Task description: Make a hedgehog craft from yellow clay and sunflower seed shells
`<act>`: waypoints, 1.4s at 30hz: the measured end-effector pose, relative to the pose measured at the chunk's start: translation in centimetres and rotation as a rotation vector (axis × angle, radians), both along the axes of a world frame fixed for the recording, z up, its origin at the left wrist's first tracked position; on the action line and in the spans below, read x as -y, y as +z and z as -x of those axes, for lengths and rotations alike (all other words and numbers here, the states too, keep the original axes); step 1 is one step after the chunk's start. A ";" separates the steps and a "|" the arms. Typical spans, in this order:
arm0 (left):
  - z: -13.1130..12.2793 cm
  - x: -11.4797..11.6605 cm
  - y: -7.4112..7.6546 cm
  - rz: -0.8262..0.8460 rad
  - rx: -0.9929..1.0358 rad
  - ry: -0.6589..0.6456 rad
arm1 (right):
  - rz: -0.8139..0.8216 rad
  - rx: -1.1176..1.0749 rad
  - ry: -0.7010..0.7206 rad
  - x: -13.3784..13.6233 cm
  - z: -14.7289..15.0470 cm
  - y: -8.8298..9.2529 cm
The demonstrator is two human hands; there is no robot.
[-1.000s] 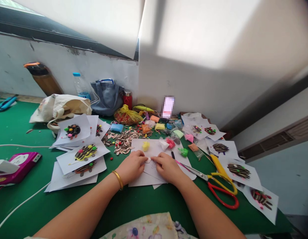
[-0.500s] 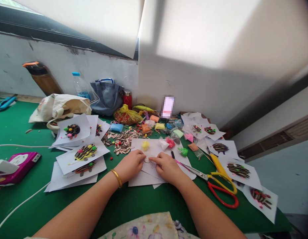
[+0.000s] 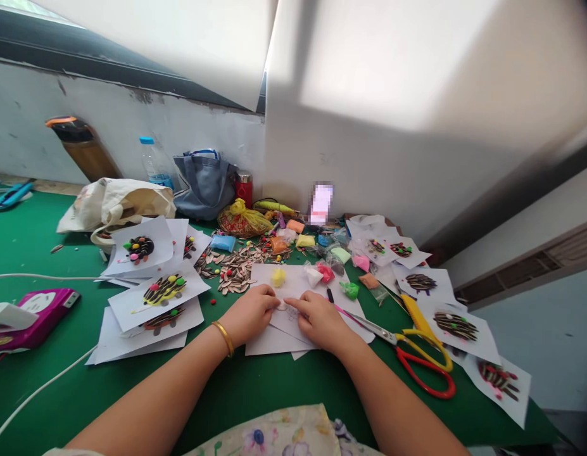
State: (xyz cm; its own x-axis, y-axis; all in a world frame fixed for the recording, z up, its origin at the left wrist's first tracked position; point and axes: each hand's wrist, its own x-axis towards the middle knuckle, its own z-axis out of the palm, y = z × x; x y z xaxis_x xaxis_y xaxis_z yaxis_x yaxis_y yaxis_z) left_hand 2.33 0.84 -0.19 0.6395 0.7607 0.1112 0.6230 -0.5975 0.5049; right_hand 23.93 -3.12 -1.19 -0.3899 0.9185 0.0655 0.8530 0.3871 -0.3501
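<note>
A small flat piece of whitish modelling clay [image 3: 280,305] lies on the white paper [image 3: 269,337] between my hands. My left hand [image 3: 255,311], gold bangle at the wrist, is closed with thumb and fingertips at the clay's left edge. From the right, my right hand [image 3: 316,318] reaches its index finger to the clay while the other fingers curl under. The undersides of both hands are hidden. Faint drawn lines show on the paper beside the right fingers. Just beyond sit a yellow clay lump [image 3: 278,277], white clay [image 3: 313,275] and red clay [image 3: 325,272].
Red-and-yellow scissors [image 3: 423,361] and a pen [image 3: 330,295] lie right of my right hand. Sunflower seeds [image 3: 236,275] are heaped behind. Seed-decorated cards [image 3: 163,292] stack at left, and more cards [image 3: 457,326] line the right edge. A purple power strip [image 3: 41,316] stands far left.
My fingers have shifted slightly over the whitish clay, and less of it shows now. Drawn lines beside my right fingers show more clearly. The other objects have stayed put.
</note>
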 end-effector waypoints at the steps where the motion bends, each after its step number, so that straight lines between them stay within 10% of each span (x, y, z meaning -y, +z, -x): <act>1: 0.0 0.0 0.0 0.005 -0.002 -0.002 | 0.004 0.001 -0.001 0.0 0.0 0.0; 42: 0.1 -0.4 0.0 0.022 0.038 0.004 | -0.041 0.108 0.056 1.0 1.7 0.8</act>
